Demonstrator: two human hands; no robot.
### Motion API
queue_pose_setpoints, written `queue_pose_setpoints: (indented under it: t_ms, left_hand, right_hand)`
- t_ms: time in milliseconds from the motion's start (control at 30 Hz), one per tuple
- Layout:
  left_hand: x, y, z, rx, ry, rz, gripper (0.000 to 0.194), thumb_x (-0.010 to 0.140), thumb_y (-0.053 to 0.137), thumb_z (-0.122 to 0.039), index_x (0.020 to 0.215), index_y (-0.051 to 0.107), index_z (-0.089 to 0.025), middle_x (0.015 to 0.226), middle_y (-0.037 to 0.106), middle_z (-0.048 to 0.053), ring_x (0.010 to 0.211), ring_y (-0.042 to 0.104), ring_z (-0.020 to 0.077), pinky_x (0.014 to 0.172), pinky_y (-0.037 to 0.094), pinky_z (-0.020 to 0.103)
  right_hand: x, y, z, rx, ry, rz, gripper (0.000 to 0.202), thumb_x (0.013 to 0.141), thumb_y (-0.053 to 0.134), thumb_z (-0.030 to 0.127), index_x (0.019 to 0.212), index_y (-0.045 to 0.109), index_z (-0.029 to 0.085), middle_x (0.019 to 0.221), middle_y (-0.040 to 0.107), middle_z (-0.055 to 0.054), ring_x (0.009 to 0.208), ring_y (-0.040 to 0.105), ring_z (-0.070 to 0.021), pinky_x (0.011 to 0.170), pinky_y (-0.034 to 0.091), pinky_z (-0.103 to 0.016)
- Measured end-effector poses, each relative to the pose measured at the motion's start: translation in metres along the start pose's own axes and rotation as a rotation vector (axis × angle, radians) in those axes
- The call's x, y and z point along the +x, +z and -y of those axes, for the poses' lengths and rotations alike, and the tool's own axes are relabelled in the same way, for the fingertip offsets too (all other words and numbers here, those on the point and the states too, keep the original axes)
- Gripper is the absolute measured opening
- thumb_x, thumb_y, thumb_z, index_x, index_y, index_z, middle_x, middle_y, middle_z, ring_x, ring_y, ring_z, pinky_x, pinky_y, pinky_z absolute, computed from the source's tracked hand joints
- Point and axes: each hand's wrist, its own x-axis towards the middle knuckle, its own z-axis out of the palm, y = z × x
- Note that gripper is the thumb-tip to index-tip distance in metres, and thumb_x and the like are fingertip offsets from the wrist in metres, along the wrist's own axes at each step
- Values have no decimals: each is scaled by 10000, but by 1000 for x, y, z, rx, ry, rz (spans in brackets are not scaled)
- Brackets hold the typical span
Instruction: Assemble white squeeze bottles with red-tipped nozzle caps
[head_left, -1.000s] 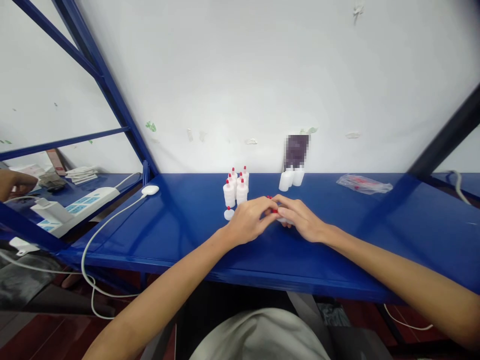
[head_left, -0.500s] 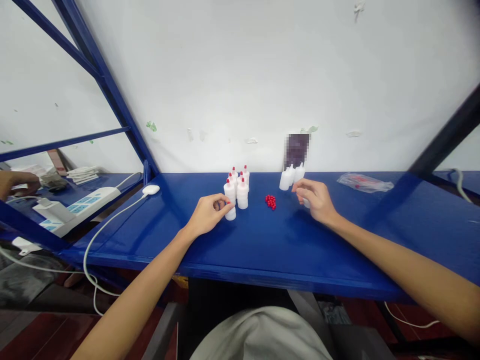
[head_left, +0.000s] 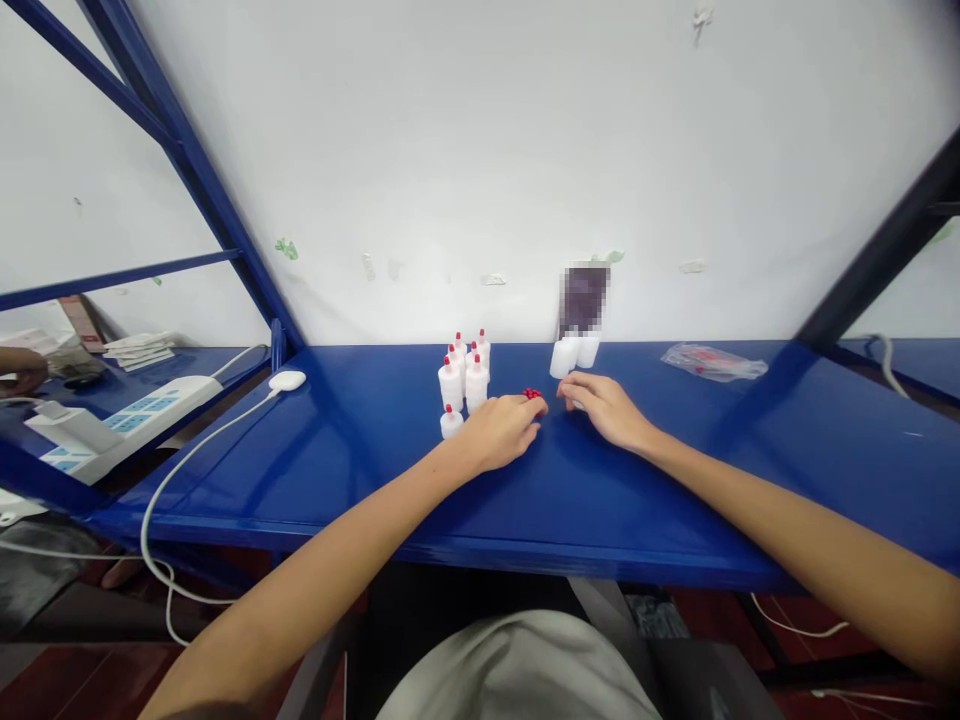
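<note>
Several white bottles with red tips [head_left: 451, 386] stand in a group on the blue table, a shorter-looking one [head_left: 451, 423] nearest me. My left hand [head_left: 501, 432] is right of them, its fingers bent down at the small pile of red caps [head_left: 532, 393]; whether it pinches a cap is hidden. My right hand [head_left: 600, 408] is curled around a white bottle [head_left: 577, 404], mostly covered by the fingers. Behind it stand white bottles without red tips [head_left: 564, 358], in front of a dark blurred item [head_left: 585, 298] leaning on the wall.
A clear plastic bag [head_left: 714, 362] with something red in it lies at the back right. On the left are a white cable with a plug [head_left: 287, 381], a power strip [head_left: 154, 412] and blue frame posts. Another person's hand [head_left: 22, 370] shows at the far left.
My left hand has let go of the nearest red-tipped bottle and moved right to the red caps. My right hand has come a little left, towards the caps.
</note>
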Motion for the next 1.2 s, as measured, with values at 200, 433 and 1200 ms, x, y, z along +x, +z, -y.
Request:
queue_pose_setpoints:
  t_ms: [200, 433, 1200]
  left_hand:
    - [16, 17, 12, -111, -104, -70, 90, 889, 612, -177, 956, 671, -167, 745, 662, 23, 701, 634, 182, 717, 498, 292]
    - [13, 19, 10, -172, -138, -85, 101, 886, 649, -220, 956, 682, -154, 678, 642, 4, 633, 607, 170, 668, 470, 276]
    - [0, 14, -15, -426, 30, -220, 74, 944, 532, -240, 986, 573, -195, 625, 483, -68, 552, 465, 97, 578, 365, 225]
  right_hand:
    - [-2, 0, 2, 28, -5, -3, 274, 869, 413, 313, 715, 604, 190, 545, 530, 22, 544, 495, -153, 609, 362, -279]
    - [-5, -1, 15, 109, -14, -46, 289, 880, 416, 335, 704, 593, 189, 527, 529, 13, 534, 500, -156, 604, 371, -283]
    - [-20, 7, 26, 320, -180, 291, 152, 891, 446, 267, 817, 558, 196, 699, 541, 9, 572, 457, -135, 562, 372, -278]
